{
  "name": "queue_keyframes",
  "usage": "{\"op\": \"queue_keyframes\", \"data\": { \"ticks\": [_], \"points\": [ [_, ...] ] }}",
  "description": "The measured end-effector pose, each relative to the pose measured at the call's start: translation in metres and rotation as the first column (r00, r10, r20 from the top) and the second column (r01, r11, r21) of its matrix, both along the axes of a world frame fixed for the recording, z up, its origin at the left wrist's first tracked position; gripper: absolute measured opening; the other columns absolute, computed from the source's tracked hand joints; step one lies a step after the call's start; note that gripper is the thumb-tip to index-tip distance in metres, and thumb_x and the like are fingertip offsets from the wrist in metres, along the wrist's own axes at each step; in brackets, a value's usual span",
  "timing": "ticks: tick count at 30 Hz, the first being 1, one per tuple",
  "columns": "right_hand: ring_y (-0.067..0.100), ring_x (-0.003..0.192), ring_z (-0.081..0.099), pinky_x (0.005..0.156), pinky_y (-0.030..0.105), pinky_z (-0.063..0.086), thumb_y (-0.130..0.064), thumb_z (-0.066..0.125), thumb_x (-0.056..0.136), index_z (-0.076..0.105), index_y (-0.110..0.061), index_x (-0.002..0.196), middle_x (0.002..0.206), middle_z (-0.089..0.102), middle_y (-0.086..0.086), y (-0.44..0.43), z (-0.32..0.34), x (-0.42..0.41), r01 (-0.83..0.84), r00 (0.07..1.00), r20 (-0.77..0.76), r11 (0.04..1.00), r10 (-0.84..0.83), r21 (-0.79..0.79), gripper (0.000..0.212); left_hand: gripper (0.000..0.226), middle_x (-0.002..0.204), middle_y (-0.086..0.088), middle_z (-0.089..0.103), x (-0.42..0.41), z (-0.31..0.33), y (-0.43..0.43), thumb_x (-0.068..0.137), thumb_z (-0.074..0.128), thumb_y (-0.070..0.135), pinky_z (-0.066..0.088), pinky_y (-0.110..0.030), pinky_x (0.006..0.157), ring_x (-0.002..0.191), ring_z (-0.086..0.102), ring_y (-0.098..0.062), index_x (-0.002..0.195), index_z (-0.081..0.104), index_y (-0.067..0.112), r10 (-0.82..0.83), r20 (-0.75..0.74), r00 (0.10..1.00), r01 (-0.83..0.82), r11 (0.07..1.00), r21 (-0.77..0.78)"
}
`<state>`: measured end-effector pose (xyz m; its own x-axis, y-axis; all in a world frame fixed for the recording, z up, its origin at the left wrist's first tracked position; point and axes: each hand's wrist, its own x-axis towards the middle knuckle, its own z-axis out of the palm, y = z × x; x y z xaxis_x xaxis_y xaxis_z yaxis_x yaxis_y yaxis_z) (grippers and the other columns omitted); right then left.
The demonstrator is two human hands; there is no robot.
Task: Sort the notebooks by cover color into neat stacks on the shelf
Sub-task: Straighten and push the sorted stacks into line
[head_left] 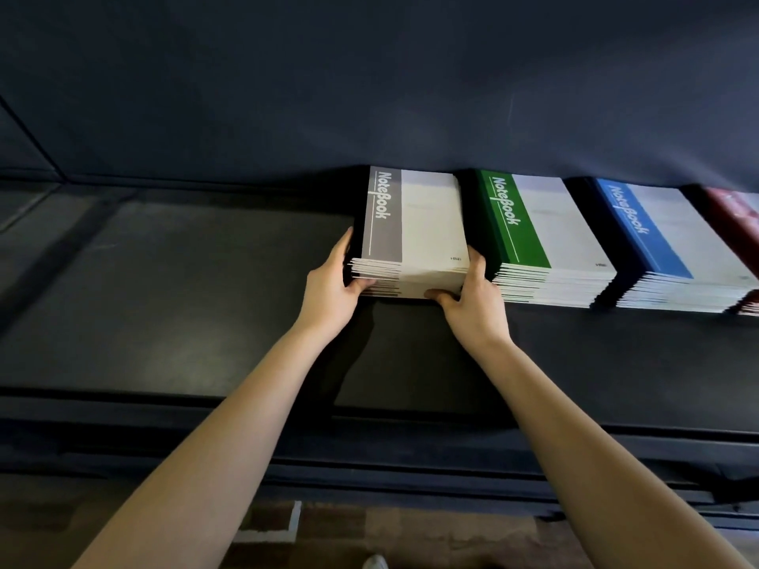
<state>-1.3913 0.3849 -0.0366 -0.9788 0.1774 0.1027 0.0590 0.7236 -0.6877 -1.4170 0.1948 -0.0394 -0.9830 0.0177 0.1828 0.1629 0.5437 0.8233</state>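
Observation:
A stack of grey-striped notebooks (415, 236) rests on the dark shelf (185, 289), deep under the board above. My left hand (332, 281) grips the stack's left side and my right hand (472, 293) grips its front right corner, thumb under the lower edge. Close to the right lies a green-striped stack (538, 244), then a blue-striped stack (665, 256). A red stack (739, 215) shows only partly at the right edge. All covers read "NoteBook".
The shelf above (369, 84) overhangs low and hides the stacks' far ends. Bare dark shelf surface stretches to the left of the grey stack. The shelf's front lip (369, 412) runs across below my forearms. A brownish floor (410, 535) shows at the bottom.

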Motion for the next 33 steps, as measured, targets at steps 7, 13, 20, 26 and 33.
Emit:
{"op": "queue_keyframes", "data": {
  "ticks": [7,13,20,26,33],
  "points": [
    [0.030,0.118,0.051,0.094,0.032,0.041,-0.025,0.073,0.083,0.020,-0.015,0.149,0.130,0.056,0.011,0.0035,0.0011,0.0017,-0.008,1.000,-0.005,1.000,0.008,-0.002,0.086,0.087,0.133,-0.012,0.058,0.0006,-0.0001,0.0032,0.086,0.070,0.014,0.031,-0.010,0.094,0.126,0.052,-0.024,0.153,0.014,0.012,-0.012,0.041,0.999,0.014,0.999,-0.047],
    [0.030,0.118,0.050,0.094,0.028,0.038,-0.029,0.067,0.087,0.018,-0.016,0.152,0.128,0.058,0.010,0.0060,-0.0004,0.0032,0.000,1.000,-0.019,0.999,-0.001,-0.037,0.082,0.075,0.136,-0.004,0.057,-0.0031,-0.0015,0.0012,0.088,0.068,0.012,0.029,-0.007,0.092,0.128,0.050,-0.018,0.151,0.026,0.017,-0.053,0.039,0.998,0.054,0.998,-0.024],
    [0.035,0.121,0.048,0.094,0.030,0.036,-0.037,0.061,0.091,0.018,-0.011,0.152,0.131,0.056,0.015,0.0056,-0.0024,0.0001,0.023,1.000,-0.018,0.999,-0.023,-0.027,0.078,0.049,0.123,-0.008,0.065,-0.0011,-0.0031,0.0029,0.091,0.064,0.016,0.033,0.004,0.081,0.115,0.059,-0.020,0.138,0.050,0.007,-0.004,-0.037,0.999,0.002,0.998,-0.063],
    [0.028,0.121,0.051,0.095,0.028,0.039,-0.037,0.064,0.089,0.028,-0.018,0.150,0.132,0.058,0.006,0.0082,-0.0065,-0.0034,0.017,0.998,-0.066,0.999,-0.020,-0.044,0.074,0.049,0.125,-0.009,0.064,0.0010,-0.0019,0.0039,0.093,0.062,0.015,0.031,0.006,0.078,0.116,0.058,-0.023,0.140,0.047,0.008,0.009,-0.043,0.999,-0.012,0.998,-0.054],
    [0.025,0.130,0.045,0.100,0.037,0.041,-0.044,0.062,0.088,0.007,-0.018,0.153,0.144,0.046,0.004,0.0068,-0.0035,-0.0015,-0.055,0.998,-0.005,0.996,0.055,-0.069,0.088,0.073,0.146,-0.008,0.045,0.0043,0.0020,0.0070,0.096,0.055,0.028,0.026,-0.004,0.086,0.131,0.045,-0.023,0.153,0.012,0.015,-0.056,0.061,0.997,0.054,0.998,0.035]
  ]
}}
